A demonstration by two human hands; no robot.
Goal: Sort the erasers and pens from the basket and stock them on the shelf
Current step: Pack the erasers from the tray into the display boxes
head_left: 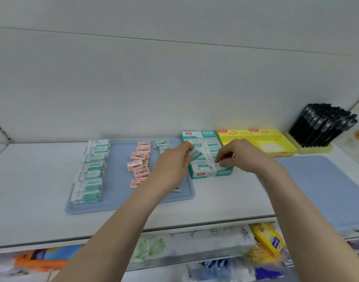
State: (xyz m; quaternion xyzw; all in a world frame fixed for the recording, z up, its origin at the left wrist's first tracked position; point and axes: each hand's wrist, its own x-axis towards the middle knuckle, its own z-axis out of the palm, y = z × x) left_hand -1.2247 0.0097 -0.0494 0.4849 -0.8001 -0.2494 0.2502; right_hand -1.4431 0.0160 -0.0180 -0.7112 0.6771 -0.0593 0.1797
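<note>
**Stocking erasers into a display box on the shelf**

The white shelf [225,198] carries every item; the basket is out of view. One blue tray [117,192] serves as a sorting surface and keeps the kinds apart in three columns. These are about eight large teal packs [91,174], at least seven pink erasers [138,165], and a few small teal ones [162,145] partly hidden by the forearm. One teal display box [211,174] stands just right of the tray, within reach of both hands. Two yellow boxes [256,132] stand behind it, and one stand of black pens [321,125], too dense to count, is at far right.

The left hand [172,165] holds one teal-and-white eraser [196,154] over the box, fingers and thumb clamped on it, probably as stock for feeding in. The right hand [241,155] has its fingers curled down and appears to pinch a second eraser [222,165] at the box's front right corner, probably seating it.
</note>
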